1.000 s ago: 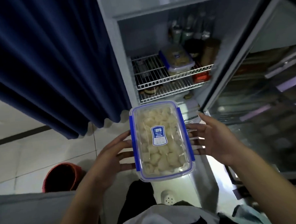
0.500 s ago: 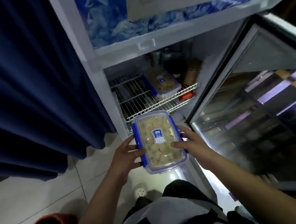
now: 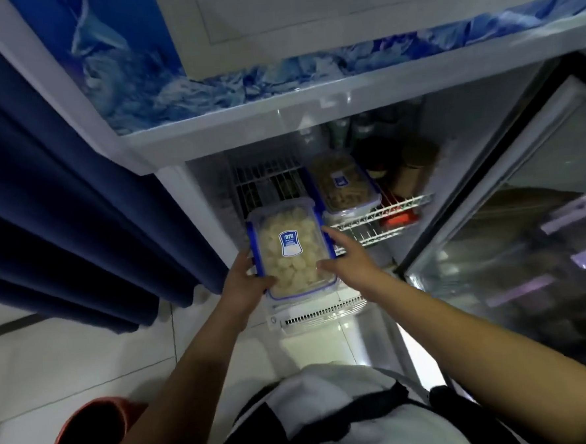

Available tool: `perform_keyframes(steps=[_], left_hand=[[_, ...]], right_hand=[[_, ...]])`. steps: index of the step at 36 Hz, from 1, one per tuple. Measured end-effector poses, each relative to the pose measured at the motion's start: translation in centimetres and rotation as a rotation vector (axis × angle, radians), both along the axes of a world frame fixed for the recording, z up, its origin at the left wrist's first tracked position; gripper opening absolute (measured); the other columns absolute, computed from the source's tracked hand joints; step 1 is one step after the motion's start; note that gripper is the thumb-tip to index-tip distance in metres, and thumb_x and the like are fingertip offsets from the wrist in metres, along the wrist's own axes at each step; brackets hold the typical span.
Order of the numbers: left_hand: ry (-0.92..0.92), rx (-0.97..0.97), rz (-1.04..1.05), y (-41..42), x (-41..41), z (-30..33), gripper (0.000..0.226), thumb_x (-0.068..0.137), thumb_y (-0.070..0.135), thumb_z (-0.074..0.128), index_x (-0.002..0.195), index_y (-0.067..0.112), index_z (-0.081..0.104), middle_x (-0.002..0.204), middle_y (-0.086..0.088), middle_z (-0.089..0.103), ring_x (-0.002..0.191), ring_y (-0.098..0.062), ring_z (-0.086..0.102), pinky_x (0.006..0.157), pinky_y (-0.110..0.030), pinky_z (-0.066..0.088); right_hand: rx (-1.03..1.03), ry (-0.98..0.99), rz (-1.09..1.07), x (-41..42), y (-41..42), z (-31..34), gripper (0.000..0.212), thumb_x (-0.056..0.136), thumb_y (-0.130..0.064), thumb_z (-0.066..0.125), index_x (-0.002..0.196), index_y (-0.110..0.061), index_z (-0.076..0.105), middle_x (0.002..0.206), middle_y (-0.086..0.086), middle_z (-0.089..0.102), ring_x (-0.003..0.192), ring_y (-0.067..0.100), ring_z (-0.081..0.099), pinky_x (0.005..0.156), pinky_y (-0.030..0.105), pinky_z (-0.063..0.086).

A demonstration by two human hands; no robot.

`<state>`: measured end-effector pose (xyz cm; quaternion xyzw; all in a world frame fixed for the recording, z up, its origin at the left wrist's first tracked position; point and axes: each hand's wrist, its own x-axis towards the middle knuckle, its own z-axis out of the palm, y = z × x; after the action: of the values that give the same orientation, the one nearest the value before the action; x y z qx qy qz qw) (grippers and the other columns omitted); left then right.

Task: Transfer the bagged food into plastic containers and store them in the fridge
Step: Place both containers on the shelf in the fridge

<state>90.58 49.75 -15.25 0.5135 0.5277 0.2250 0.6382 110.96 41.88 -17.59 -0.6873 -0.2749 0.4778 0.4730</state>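
A clear plastic container [image 3: 290,253] with blue lid clips and a blue label holds pale round food pieces. My left hand [image 3: 245,281] grips its left side and my right hand [image 3: 347,264] grips its right side. Its far end reaches over the left part of the wire shelf [image 3: 390,212] inside the open fridge [image 3: 210,134]. A second lidded container [image 3: 342,188] with brownish food sits on the same shelf, just to the right.
Jars and bottles [image 3: 408,160] stand at the back right of the shelf, and a red item [image 3: 397,219] lies on a lower shelf. The glass fridge door [image 3: 511,229] stands open at right. A dark blue curtain [image 3: 61,208] hangs at left; an orange bucket [image 3: 88,436] sits on the tiled floor.
Both hands have carried the container forward and up from in front of the fridge to the left of the wire shelf. The camera has moved closer.
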Motion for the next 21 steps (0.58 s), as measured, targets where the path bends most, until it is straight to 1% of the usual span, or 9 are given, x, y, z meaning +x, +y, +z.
perform_keyframes(steps=[2,5,8,10,12,14,16,18,21], left_hand=[[-0.004,0.031,0.017,0.3,0.8,-0.6,0.067,0.080,-0.018,0.064,0.122,0.033,0.056,0.107,0.022,0.065,0.088,0.001,0.067,0.061,-0.014,0.054],[0.054,0.053,0.034,0.3,1.7,-1.2,0.058,0.082,-0.012,0.067,0.124,0.028,0.062,0.096,0.015,0.068,0.079,-0.001,0.068,0.069,-0.017,0.054],[0.159,0.103,-0.030,-0.4,2.0,-1.1,0.062,0.084,0.004,0.075,0.137,0.029,0.056,0.118,0.008,0.064,0.107,-0.014,0.062,0.083,-0.013,0.049],[0.331,0.328,-0.164,-1.2,2.0,-1.0,0.066,0.083,0.018,0.080,0.141,0.031,0.051,0.141,0.012,0.049,0.132,-0.016,0.047,0.097,-0.007,0.038],[0.572,0.581,-0.386,-2.2,2.1,-1.1,0.078,0.082,0.037,0.080,0.149,0.031,0.042,0.161,0.003,0.028,0.148,-0.024,0.024,0.116,-0.030,0.025],[0.751,0.703,-0.554,-3.3,2.7,-1.2,0.084,0.084,0.048,0.074,0.155,0.037,0.031,0.168,0.002,0.010,0.154,-0.026,0.006,0.122,-0.046,0.011],[0.883,0.785,-0.635,-4.0,3.6,-1.5,0.079,0.090,0.045,0.067,0.157,0.038,0.025,0.169,0.003,0.010,0.155,-0.024,0.005,0.123,-0.046,0.006],[0.962,0.825,-0.630,-4.0,4.6,-1.6,0.074,0.094,0.032,0.064,0.157,0.036,0.025,0.167,0.003,0.019,0.154,-0.024,0.014,0.123,-0.043,0.011],[1.023,0.819,-0.659,-3.2,5.5,-1.3,0.073,0.095,0.016,0.060,0.157,0.033,0.026,0.166,0.000,0.024,0.153,-0.027,0.021,0.122,-0.044,0.022]], right_hand=[[-0.011,0.028,0.006,0.8,0.8,-0.6,0.072,0.078,-0.001,0.078,0.135,-0.038,0.057,0.124,-0.010,0.057,0.112,0.010,0.060,0.070,0.011,0.051],[-0.027,0.064,0.033,1.7,1.5,-0.9,0.069,0.082,0.004,0.073,0.141,-0.027,0.055,0.118,-0.014,0.058,0.088,-0.013,0.059,0.058,0.003,0.046],[-0.035,0.069,0.066,2.6,1.9,-1.1,0.067,0.084,0.007,0.068,0.143,-0.022,0.054,0.107,-0.023,0.056,0.078,-0.015,0.058,0.057,0.004,0.046],[-0.035,0.064,0.079,3.0,2.1,-1.0,0.065,0.086,0.007,0.067,0.144,-0.020,0.053,0.113,-0.016,0.059,0.082,-0.010,0.057,0.058,0.005,0.048],[-0.039,0.057,0.102,3.2,2.5,-0.7,0.067,0.086,0.006,0.067,0.145,-0.021,0.051,0.130,-0.002,0.055,0.090,-0.003,0.056,0.058,0.008,0.049],[-0.043,0.056,0.109,3.2,2.9,-0.5,0.070,0.084,0.005,0.068,0.145,-0.022,0.051,0.140,0.005,0.050,0.099,0.013,0.060,0.054,0.014,0.050],[-0.041,0.041,0.106,3.2,3.3,-0.5,0.070,0.082,0.003,0.070,0.144,-0.023,0.052,0.144,0.008,0.051,0.112,0.026,0.060,0.055,0.020,0.051],[-0.039,0.012,0.121,3.2,3.6,-0.6,0.069,0.083,0.001,0.070,0.145,-0.024,0.051,0.143,0.010,0.053,0.120,0.030,0.058,0.065,0.024,0.050],[-0.069,0.012,0.170,3.4,3.7,-0.4,0.070,0.086,0.003,0.065,0.148,-0.024,0.047,0.134,0.009,0.059,0.112,0.028,0.062,0.063,0.021,0.049]])
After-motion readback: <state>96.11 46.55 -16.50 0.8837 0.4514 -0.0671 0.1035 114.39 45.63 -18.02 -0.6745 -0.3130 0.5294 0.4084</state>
